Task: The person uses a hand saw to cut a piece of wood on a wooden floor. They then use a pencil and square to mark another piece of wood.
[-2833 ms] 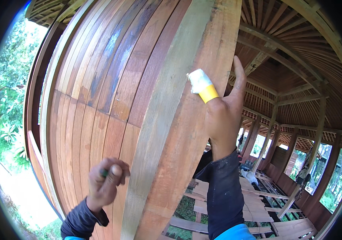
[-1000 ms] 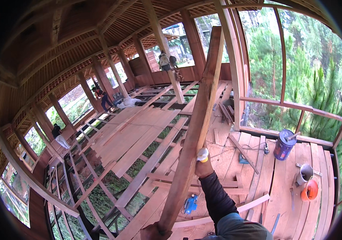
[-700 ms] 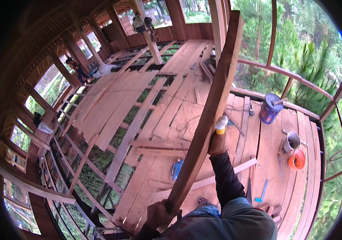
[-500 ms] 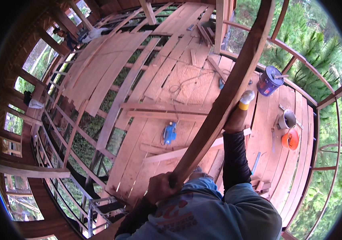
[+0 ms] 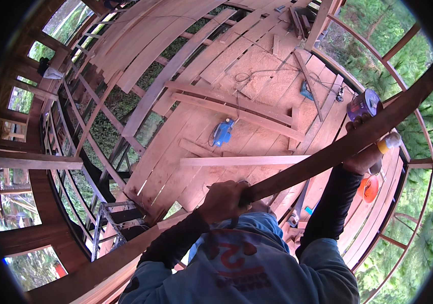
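A long dark wooden beam [image 5: 323, 164] slants across in front of me, its near end by my chest and its far end up at the right. My left hand [image 5: 224, 201] is closed around the near end. Farther along, my right hand [image 5: 362, 154] grips the beam from beneath, its fingers curling up over the far edge. A white wrap with a yellow band [image 5: 388, 143] covers one digit of that hand. Below the beam, a paler plank [image 5: 241, 161] lies on the floorboards. A blue corded power tool [image 5: 223, 133] stands beyond it.
Sawdust-covered floorboards [image 5: 264, 76] hold several loose boards. Open joists with gaps [image 5: 102, 121] lie on the left. Near the right edge stand a dark purple bucket [image 5: 363, 105] and an orange container [image 5: 368, 190], partly behind my arm. Another blue tool [image 5: 306, 91] lies farther off.
The beam has swung clockwise, its far end dropping to the right. My right hand has moved right with it, both hands still holding on. The whole view has shifted.
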{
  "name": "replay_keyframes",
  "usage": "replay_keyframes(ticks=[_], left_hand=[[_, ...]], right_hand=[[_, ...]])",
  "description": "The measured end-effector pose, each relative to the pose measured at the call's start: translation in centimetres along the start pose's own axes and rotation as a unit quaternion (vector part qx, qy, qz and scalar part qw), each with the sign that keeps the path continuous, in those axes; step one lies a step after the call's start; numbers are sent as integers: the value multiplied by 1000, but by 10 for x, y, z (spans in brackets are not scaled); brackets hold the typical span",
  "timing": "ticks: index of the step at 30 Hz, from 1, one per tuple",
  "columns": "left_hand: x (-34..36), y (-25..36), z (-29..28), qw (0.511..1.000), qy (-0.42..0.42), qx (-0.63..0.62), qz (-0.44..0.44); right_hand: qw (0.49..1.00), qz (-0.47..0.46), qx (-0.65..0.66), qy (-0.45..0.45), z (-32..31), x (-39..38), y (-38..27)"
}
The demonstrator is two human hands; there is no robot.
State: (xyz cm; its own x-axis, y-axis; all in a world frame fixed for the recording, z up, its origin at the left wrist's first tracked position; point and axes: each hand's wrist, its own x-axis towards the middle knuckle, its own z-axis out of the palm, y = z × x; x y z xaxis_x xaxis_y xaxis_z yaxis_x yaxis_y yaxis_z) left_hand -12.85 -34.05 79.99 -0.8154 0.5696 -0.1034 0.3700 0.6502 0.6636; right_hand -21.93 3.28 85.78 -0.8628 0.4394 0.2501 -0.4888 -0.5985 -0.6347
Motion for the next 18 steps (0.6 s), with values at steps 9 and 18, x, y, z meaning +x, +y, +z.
replay_keyframes(ticks=[9,18], left_hand=[[-27,-62,49,992,-120,37,16],[-83,-119,69,964,-232,110,63]], right_hand=[[978,-39,-119,168,-63,-108,21],[959,36,-5,280,-98,-254,33]])
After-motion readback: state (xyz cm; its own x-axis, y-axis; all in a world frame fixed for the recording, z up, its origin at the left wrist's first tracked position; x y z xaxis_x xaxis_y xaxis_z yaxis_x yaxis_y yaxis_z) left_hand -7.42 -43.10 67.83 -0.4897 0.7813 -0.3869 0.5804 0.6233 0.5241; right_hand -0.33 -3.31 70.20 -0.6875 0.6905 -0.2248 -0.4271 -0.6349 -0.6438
